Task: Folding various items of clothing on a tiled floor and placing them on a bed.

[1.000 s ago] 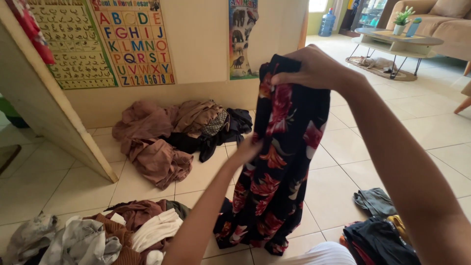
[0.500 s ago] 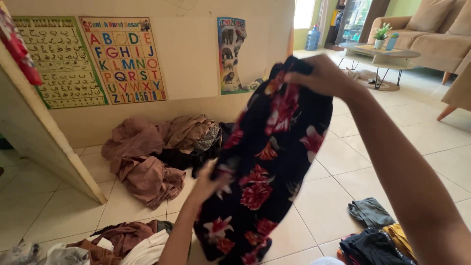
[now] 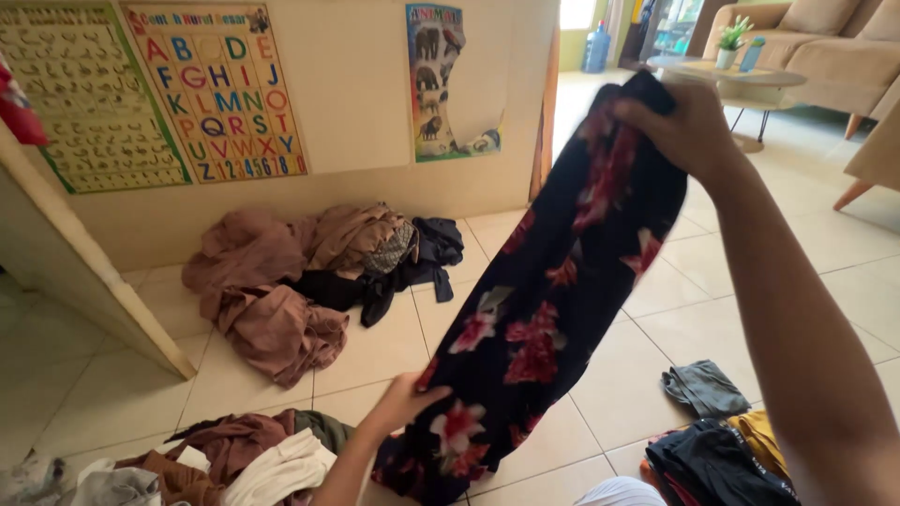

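A dark floral garment with red and white flowers is stretched slantwise in front of me. My right hand grips its top end, raised high at the upper right. My left hand holds its lower edge down near the floor, at the bottom centre. The cloth hangs taut between the two hands, above the tiled floor.
A heap of brown and black clothes lies against the wall under the posters. Mixed laundry sits at the lower left, a pile of dark and yellow clothes at the lower right, a grey cloth beside it. A slanted board leans left. Coffee table far back.
My left hand slid down the garment toward its lower edge while my right hand lifted the top end up and to the right, stretching the cloth out.
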